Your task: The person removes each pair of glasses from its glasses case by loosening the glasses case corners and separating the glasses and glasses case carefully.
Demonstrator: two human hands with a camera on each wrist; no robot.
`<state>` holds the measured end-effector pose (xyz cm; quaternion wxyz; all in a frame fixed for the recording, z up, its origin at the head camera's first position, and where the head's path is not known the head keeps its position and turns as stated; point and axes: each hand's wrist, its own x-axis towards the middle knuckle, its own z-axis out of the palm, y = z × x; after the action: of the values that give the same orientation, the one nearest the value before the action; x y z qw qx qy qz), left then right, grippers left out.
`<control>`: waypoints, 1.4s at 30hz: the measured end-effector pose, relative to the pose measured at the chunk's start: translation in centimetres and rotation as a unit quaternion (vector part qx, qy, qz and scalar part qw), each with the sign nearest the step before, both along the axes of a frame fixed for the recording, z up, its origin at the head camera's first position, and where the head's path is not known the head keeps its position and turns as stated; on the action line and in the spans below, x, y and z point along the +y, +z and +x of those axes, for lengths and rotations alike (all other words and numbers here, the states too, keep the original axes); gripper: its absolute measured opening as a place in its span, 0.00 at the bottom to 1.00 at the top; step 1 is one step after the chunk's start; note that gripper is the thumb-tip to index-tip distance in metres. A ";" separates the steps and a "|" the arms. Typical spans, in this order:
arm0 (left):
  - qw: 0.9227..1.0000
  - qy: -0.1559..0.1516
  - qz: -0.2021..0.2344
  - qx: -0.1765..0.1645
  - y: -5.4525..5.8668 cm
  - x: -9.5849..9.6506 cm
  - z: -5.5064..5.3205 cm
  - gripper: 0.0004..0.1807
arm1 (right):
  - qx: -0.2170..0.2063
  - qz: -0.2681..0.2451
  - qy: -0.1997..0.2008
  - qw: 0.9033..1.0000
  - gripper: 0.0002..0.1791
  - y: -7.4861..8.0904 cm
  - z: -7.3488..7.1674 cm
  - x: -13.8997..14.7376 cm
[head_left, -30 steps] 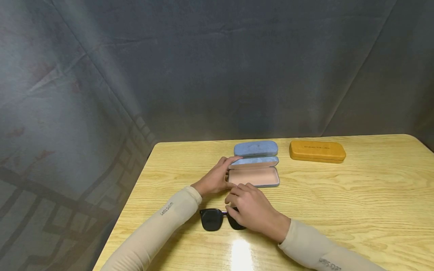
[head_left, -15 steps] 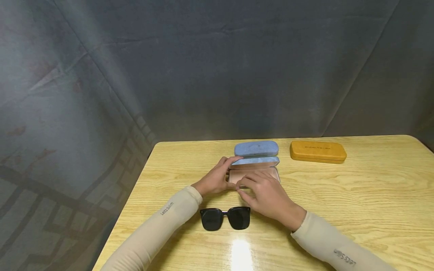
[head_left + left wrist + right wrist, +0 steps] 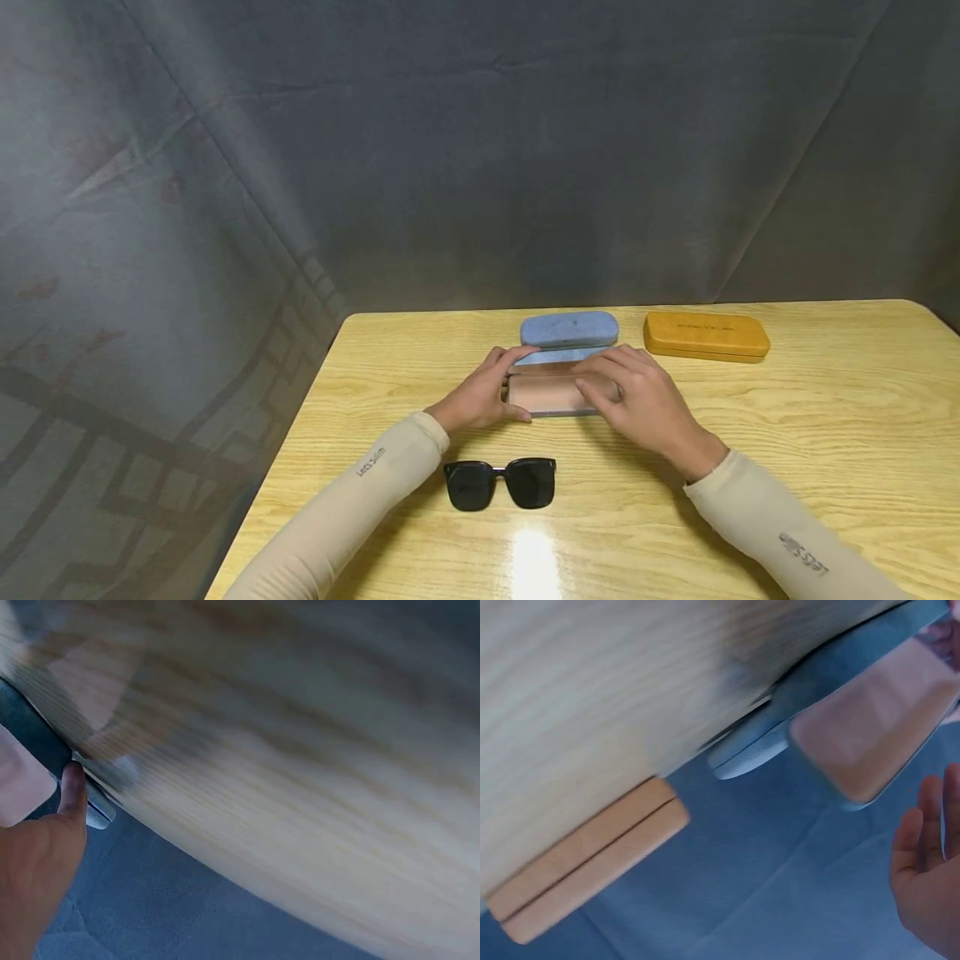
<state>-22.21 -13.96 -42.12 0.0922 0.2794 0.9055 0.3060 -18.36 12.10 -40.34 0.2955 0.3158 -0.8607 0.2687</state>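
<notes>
An open light-blue glasses case [image 3: 547, 393] with a pink lining lies on the table, its lid tipped back. My left hand [image 3: 483, 396] grips its left end, thumb at the front edge and fingers at the lid; in the left wrist view a finger [image 3: 73, 791] touches the case rim. Over the right end of the case is my right hand [image 3: 637, 404], fingers loosely bent and holding nothing. The right wrist view shows a gap between that hand [image 3: 930, 870] and the case lid [image 3: 870, 720]. Black sunglasses [image 3: 530, 483] lie in front of the case.
Right behind the open case sits a closed blue glasses case [image 3: 570, 328]. A closed orange-yellow glasses case [image 3: 705, 336] lies to its right. The wooden table [image 3: 825, 467] ends at a grey cloth backdrop [image 3: 525, 183].
My right hand has moved from above the sunglasses across the case front to its right end, uncovering the right lens. The left hand has kept its place on the case.
</notes>
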 end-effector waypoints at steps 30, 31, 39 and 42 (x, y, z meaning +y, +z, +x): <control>1.000 0.010 0.012 -0.010 0.0 0.0 0.1 0.54 | -0.365 0.028 -0.043 0.930 0.36 -0.6 -5.5 2.8; 1.000 0.010 0.013 -0.009 0.0 0.0 0.1 0.54 | -0.370 0.025 -0.041 0.928 0.36 -0.6 -5.6 2.8; 1.000 0.014 0.008 -0.002 0.0 0.2 0.2 0.53 | -0.397 0.019 -0.021 0.917 0.37 -0.8 -6.3 2.8; 1.000 0.014 0.009 -0.001 0.0 0.2 0.2 0.53 | -0.407 0.018 -0.006 0.913 0.35 -0.8 -6.6 2.7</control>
<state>-22.00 -13.74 -42.10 0.0861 0.2674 0.9065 0.3152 -24.93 14.80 -41.19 -0.0850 0.1791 -0.9131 0.3564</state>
